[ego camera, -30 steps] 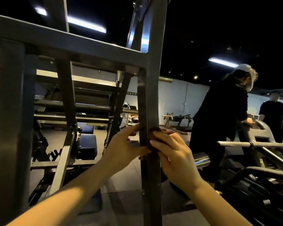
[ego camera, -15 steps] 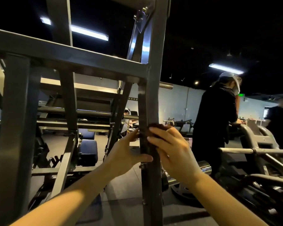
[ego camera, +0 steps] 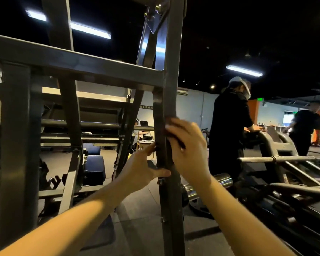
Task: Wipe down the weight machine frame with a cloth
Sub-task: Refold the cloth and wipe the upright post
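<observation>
dark cloth point(ego camera: 171, 124) under your right hand point(ego camera: 187, 150) is mid-wipe on the steel upright point(ego camera: 171, 71), left hand point(ego camera: 142, 167) pinching it; next, press upward.

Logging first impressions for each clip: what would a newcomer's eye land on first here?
Front and centre, the tall dark grey steel upright post of the weight machine frame, with the left hand gripping its left edge and the right hand pressing a dark brownish cloth against it. To the right, a person in black clothes leans over another machine under bright ceiling strip lights.
</observation>
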Demonstrator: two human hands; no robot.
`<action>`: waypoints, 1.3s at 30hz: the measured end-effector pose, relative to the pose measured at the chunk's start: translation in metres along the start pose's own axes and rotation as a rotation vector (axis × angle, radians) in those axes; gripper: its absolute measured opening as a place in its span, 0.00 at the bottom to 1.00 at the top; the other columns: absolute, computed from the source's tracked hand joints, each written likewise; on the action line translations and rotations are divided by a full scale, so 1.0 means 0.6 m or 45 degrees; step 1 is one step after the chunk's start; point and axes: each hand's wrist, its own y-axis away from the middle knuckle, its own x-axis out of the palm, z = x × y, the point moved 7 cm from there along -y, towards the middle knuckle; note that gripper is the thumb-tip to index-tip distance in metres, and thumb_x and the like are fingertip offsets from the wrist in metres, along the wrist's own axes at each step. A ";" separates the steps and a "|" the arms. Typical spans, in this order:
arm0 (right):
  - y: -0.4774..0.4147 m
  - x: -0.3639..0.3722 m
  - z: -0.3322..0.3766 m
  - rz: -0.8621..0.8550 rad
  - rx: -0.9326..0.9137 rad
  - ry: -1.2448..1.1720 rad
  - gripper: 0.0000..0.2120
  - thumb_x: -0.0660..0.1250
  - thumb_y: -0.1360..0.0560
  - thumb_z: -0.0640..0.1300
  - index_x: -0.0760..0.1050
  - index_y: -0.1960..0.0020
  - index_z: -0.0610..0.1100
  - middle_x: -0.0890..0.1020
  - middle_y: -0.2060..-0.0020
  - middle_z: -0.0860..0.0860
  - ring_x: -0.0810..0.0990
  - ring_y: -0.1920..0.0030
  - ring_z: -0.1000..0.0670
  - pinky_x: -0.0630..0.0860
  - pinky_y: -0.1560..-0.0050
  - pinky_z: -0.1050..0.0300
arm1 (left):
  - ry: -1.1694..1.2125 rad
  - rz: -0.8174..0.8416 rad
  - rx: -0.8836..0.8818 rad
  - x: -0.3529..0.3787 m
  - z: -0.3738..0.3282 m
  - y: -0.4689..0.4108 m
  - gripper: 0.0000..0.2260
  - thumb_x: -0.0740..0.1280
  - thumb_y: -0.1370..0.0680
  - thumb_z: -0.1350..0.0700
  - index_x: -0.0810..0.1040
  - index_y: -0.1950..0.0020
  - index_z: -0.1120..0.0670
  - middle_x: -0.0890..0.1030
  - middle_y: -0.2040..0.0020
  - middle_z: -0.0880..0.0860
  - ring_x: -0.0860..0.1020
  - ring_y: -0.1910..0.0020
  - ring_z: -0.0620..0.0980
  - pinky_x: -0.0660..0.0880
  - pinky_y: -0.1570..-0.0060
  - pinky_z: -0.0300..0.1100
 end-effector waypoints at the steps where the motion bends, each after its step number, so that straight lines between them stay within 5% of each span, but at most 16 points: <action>1: 0.044 -0.002 -0.006 0.077 0.005 -0.013 0.13 0.69 0.22 0.36 0.81 0.38 0.44 0.80 0.37 0.50 0.75 0.36 0.55 0.69 0.32 0.68 | 0.009 -0.005 0.009 -0.002 0.003 0.001 0.34 0.81 0.30 0.53 0.72 0.28 0.42 0.78 0.42 0.36 0.75 0.50 0.23 0.75 0.35 0.48; 4: 0.102 -0.037 -0.044 0.214 0.290 -0.212 0.14 0.69 0.23 0.32 0.82 0.41 0.46 0.83 0.41 0.53 0.80 0.39 0.58 0.78 0.36 0.59 | 0.125 0.005 0.048 -0.015 0.009 0.011 0.28 0.78 0.27 0.57 0.73 0.32 0.38 0.78 0.39 0.39 0.77 0.46 0.28 0.75 0.42 0.39; 9: 0.152 -0.055 -0.109 0.219 1.439 -0.763 0.09 0.70 0.22 0.38 0.84 0.46 0.48 0.87 0.53 0.48 0.86 0.50 0.46 0.83 0.51 0.49 | 0.079 -0.097 -0.047 -0.040 -0.023 0.054 0.18 0.75 0.24 0.50 0.74 0.39 0.37 0.79 0.44 0.36 0.78 0.44 0.36 0.75 0.40 0.40; 13: 0.184 -0.064 -0.091 0.264 2.021 -1.029 0.11 0.70 0.25 0.38 0.84 0.43 0.41 0.85 0.45 0.39 0.84 0.42 0.38 0.77 0.35 0.36 | 0.150 0.318 -0.071 -0.030 -0.106 0.075 0.22 0.75 0.28 0.42 0.78 0.36 0.38 0.79 0.42 0.36 0.77 0.40 0.35 0.77 0.41 0.36; 17: 0.156 -0.103 -0.027 0.361 2.288 -1.166 0.13 0.67 0.22 0.39 0.81 0.39 0.38 0.85 0.44 0.37 0.85 0.43 0.38 0.78 0.38 0.37 | 0.127 0.600 -0.049 -0.045 -0.171 0.075 0.26 0.77 0.30 0.39 0.74 0.34 0.34 0.74 0.35 0.32 0.72 0.33 0.35 0.68 0.35 0.28; 20: 0.095 -0.143 0.034 0.363 2.397 -1.213 0.12 0.66 0.22 0.40 0.80 0.41 0.35 0.86 0.52 0.38 0.88 0.54 0.42 0.84 0.59 0.49 | 0.137 0.649 -0.104 -0.077 -0.231 0.074 0.27 0.76 0.31 0.38 0.77 0.33 0.40 0.75 0.36 0.35 0.74 0.33 0.38 0.70 0.35 0.32; 23: 0.019 -0.178 0.098 0.326 2.434 -1.284 0.10 0.64 0.26 0.35 0.79 0.47 0.34 0.85 0.61 0.39 0.86 0.66 0.45 0.82 0.68 0.57 | 0.163 0.595 -0.171 -0.132 -0.294 0.075 0.26 0.78 0.30 0.40 0.77 0.34 0.44 0.78 0.40 0.36 0.77 0.37 0.40 0.75 0.38 0.41; 30: -0.132 -0.214 0.217 0.532 2.355 -1.418 0.14 0.67 0.28 0.32 0.83 0.44 0.33 0.84 0.56 0.38 0.85 0.62 0.45 0.83 0.63 0.56 | 0.198 0.475 -0.276 -0.299 -0.407 0.075 0.22 0.78 0.28 0.46 0.78 0.35 0.42 0.80 0.39 0.37 0.79 0.37 0.41 0.76 0.35 0.44; 33: -0.175 -0.210 0.258 0.746 2.276 -1.445 0.11 0.68 0.26 0.35 0.88 0.50 0.44 0.86 0.49 0.39 0.87 0.50 0.43 0.84 0.48 0.51 | 0.230 0.405 -0.340 -0.374 -0.441 0.085 0.22 0.76 0.28 0.47 0.80 0.35 0.46 0.79 0.35 0.38 0.77 0.33 0.42 0.73 0.32 0.38; 36: -0.199 -0.195 0.304 1.028 2.179 -1.545 0.13 0.69 0.23 0.36 0.84 0.40 0.41 0.83 0.41 0.36 0.82 0.39 0.37 0.77 0.34 0.41 | 0.275 0.347 -0.468 -0.437 -0.469 0.110 0.18 0.76 0.26 0.51 0.83 0.36 0.49 0.82 0.37 0.40 0.78 0.34 0.43 0.73 0.33 0.37; 39: -0.208 -0.183 0.348 1.244 2.103 -1.642 0.18 0.71 0.25 0.35 0.80 0.35 0.37 0.82 0.40 0.35 0.82 0.39 0.36 0.81 0.39 0.44 | 0.364 0.225 -0.672 -0.490 -0.495 0.154 0.09 0.73 0.23 0.60 0.87 0.44 0.54 0.85 0.41 0.46 0.82 0.39 0.48 0.78 0.37 0.44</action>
